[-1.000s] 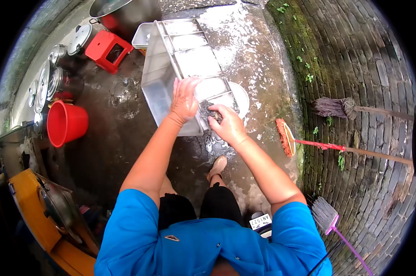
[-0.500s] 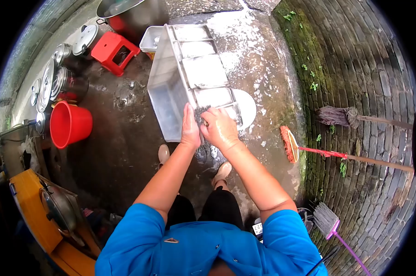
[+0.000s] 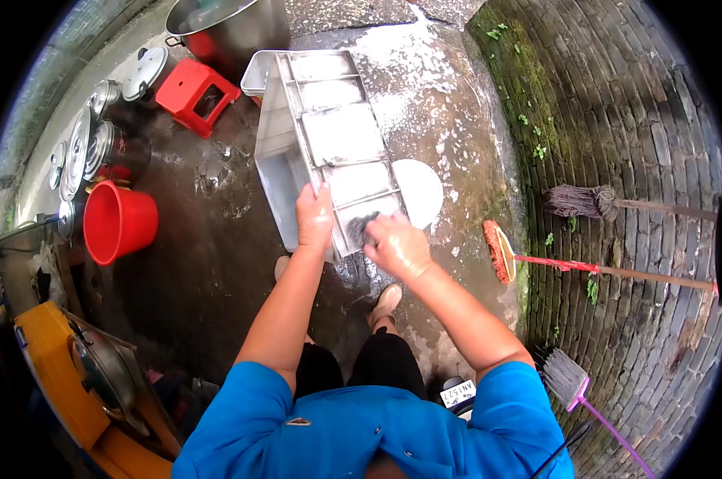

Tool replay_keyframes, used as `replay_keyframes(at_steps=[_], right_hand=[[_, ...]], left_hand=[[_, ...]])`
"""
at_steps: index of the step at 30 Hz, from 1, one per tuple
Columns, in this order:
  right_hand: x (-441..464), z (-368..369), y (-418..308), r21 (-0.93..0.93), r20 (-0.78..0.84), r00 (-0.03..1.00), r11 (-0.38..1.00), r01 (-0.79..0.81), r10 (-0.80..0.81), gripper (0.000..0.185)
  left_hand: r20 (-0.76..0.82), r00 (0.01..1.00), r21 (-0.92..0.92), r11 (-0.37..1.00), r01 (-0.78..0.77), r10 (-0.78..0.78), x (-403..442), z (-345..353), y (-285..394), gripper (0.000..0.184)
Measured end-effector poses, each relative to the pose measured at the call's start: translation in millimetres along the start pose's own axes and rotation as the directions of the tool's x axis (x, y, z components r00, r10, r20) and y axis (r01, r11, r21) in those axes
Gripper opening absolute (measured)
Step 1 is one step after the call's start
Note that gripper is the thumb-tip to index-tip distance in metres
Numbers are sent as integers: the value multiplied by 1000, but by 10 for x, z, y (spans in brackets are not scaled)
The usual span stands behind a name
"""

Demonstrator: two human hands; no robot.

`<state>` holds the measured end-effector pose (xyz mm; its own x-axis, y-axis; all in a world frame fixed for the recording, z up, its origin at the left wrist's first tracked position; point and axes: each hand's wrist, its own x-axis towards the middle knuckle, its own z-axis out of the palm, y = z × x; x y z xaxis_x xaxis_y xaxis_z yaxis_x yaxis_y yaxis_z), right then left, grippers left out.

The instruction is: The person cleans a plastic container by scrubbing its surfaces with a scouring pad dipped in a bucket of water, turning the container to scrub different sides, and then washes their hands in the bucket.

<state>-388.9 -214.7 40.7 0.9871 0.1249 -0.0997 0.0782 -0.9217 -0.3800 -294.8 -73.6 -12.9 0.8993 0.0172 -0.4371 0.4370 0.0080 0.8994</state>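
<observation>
A tall whitish plastic box, perhaps a drawer cabinet, stands tilted in front of me, its ribbed face turned up and to the right. My left hand is closed around the near part of that face's left edge. My right hand presses a dark scouring pad, apparently steel wool, against the near end of the ribbed face. Its fingers are bent around the pad and slightly blurred. Partly behind the box, a round white basin or lid lies on the wet floor.
Left are a red bucket, a red stool and several lidded pots. A large steel pot stands at the back. Foam covers part of the floor. A mop, a brush and a broom lean along the brick wall.
The box has shifted slightly toward me. My left hand has moved left along its edge, and my right hand has moved right and nearer with the scouring pad, away from my left.
</observation>
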Motion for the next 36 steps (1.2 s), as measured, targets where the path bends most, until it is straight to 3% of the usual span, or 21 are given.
replay_keyframes(at_steps=[4,6,10,13,14,17,18,20,22,23,25,27,29,31,32,35,36], right_hand=[[177,1,206,-67,-5,994,991,-112,112,19],[231,-150,342,-45,1,987,986,-161,161,18],[362,-205,259,31,-43,983,984,-178,179,18],[548,-119,365,-50,16,992,991,-122,123,22],[582,-146,413,-49,36,983,983,-178,179,23],[639,-193,748,203,41,924,902,-381,381,24],[628,-215,686,156,-97,923,922,-355,372,23],[653,-196,525,188,-144,934,935,-300,328,22],[786,-121,246,240,-242,943,956,-170,229,21],[872,-72,130,213,-286,941,969,-123,182,20],[1005,-84,-33,37,-156,982,994,-105,110,19],[1094,-50,125,-56,-295,950,990,-126,104,17],[1081,-151,308,-64,-267,950,980,-186,163,16],[1049,-276,238,-27,-228,961,986,-166,156,15],[1072,-326,212,-37,-227,962,986,-165,152,15],[1290,-477,-39,77,-336,922,982,-174,190,18],[1454,-480,-79,39,-257,947,981,-189,193,21]], left_hand=[[-36,995,49,994,-94,96,61,-40,-224,22],[-33,990,264,957,-121,134,92,-81,-243,25],[-9,994,195,975,-108,112,117,-78,-216,27],[-10,993,273,955,-112,119,108,-58,-229,27],[-11,991,303,945,-124,133,100,-52,-240,27],[-17,983,382,909,-164,184,108,-58,-180,26],[21,991,314,941,-129,129,84,-114,-117,22],[79,997,250,967,-40,21,5,-250,-7,19],[133,990,227,971,-77,47,-84,-425,-23,19],[183,981,195,975,-107,71,-113,-503,-30,20],[205,978,137,988,-71,42,-158,-656,-38,20],[252,967,15,999,29,-32,-230,-839,-40,19],[307,951,8,1000,24,-26,-141,-986,-12,19],[337,939,186,982,-1,-63,-58,-1022,-19,21],[339,939,177,984,0,-61,-40,-1033,-43,21],[333,942,303,950,-76,-31,0,-1005,58,23],[354,935,304,941,-150,35,26,-962,64,24]])
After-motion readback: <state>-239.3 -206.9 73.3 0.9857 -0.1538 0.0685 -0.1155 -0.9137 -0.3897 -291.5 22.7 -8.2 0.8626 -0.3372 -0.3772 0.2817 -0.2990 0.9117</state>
